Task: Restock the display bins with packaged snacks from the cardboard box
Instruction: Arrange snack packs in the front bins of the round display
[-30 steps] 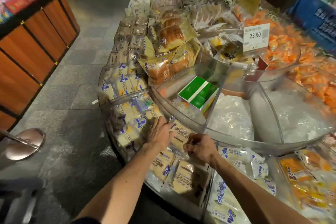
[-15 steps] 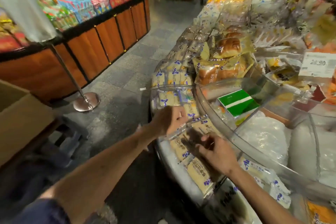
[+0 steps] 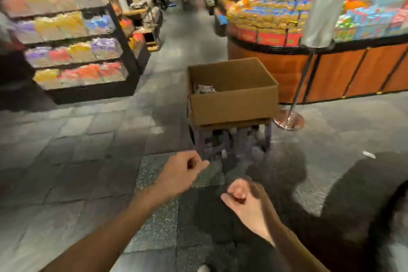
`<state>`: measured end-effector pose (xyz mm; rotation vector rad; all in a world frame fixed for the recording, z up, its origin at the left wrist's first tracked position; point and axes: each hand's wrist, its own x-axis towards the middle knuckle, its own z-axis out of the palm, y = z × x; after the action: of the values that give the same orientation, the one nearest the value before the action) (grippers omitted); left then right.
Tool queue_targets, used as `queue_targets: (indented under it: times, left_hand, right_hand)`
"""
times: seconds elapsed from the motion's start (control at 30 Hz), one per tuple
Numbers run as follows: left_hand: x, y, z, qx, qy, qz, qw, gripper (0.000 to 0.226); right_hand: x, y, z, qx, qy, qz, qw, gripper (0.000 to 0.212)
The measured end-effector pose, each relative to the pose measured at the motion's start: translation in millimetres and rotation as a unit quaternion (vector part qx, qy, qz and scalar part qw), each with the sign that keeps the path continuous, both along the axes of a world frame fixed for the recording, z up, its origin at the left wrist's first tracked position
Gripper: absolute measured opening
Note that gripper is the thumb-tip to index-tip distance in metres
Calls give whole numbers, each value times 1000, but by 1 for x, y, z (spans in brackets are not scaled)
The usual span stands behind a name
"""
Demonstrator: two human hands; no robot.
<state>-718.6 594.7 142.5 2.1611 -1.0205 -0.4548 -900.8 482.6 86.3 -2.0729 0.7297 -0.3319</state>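
Observation:
An open cardboard box [image 3: 234, 104] stands on a dark plastic stool [image 3: 229, 141] in the aisle ahead of me. A few packaged snacks [image 3: 204, 89] show in its back left corner. My left hand [image 3: 183, 172] hangs in the air below and left of the box, fingers loosely curled, holding nothing. Lower and nearer to me, my right hand [image 3: 245, 199] is also loosely curled and empty. Neither hand touches the box. The display bins are out of view.
A round wooden display island [image 3: 331, 73] piled with colourful packets stands at the right. A metal stanchion post [image 3: 289, 120] rises just right of the box. Black shelves [image 3: 72, 51] of bagged goods line the left. Grey tiled floor [image 3: 88, 139] lies around the stool.
The view has swung left from the display bins to the aisle and box. Both hands have left the packets in the bin and now hang empty in front of the box.

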Motion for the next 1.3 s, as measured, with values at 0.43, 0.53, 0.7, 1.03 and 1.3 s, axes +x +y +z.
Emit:
queue_targets:
  times: [0.43,0.53,0.7,1.03,1.3]
  left_hand:
    - [285,-34,-85,11,42,71,997,35]
    - [342,-97,-80,28,56,32,998,20]
    - [414,-212,-73,24,74,-12,997,18]
    - [520,-428,-185,63,92,2,994,5]
    - [580,-507,-269,224,261,180,922,85]
  right_hand:
    - [319,-66,-12,-18,127,95,987,20]
    - [367,-106,-4,-13,140,49,989,18]
    - [429,-195,-9,-33,168,8,985,17]
    - [566,-430,-103,-17,168,8,986,10]
    - [634,-542,-198,129,361,75,921,17]
